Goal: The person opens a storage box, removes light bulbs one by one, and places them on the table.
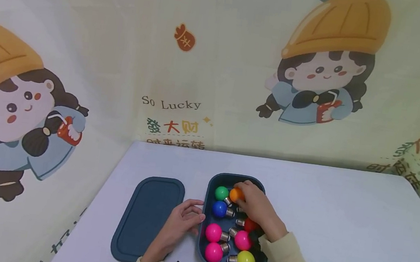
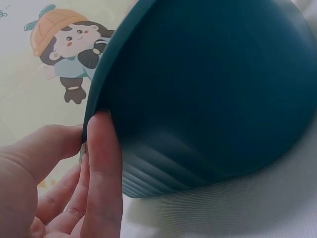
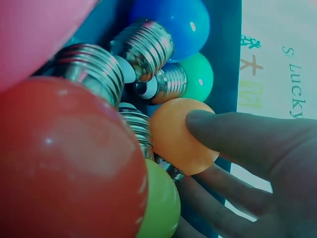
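A dark blue box (image 1: 200, 252) with rounded corners stands on the white table, holding several coloured light bulbs with metal screw bases. My right hand (image 1: 254, 204) reaches into its far end and grips an orange light bulb (image 3: 173, 134), thumb on the globe and fingers behind it. Close by lie a green bulb (image 1: 221, 192), a blue bulb (image 1: 219, 209) and a red bulb (image 3: 69, 158). At the left side my left hand (image 1: 183, 219) holds the box's rim between thumb and finger (image 2: 103, 163). The orange bulb's base is partly hidden.
Left of the box lies a flat dark blue lid-like panel (image 1: 148, 219), partly behind my left forearm. Pink bulbs (image 1: 214, 253) and a yellow bulb (image 1: 246, 261) lie in the box's near half. A printed cloth (image 1: 241, 65) hangs behind the white table (image 1: 339, 230).
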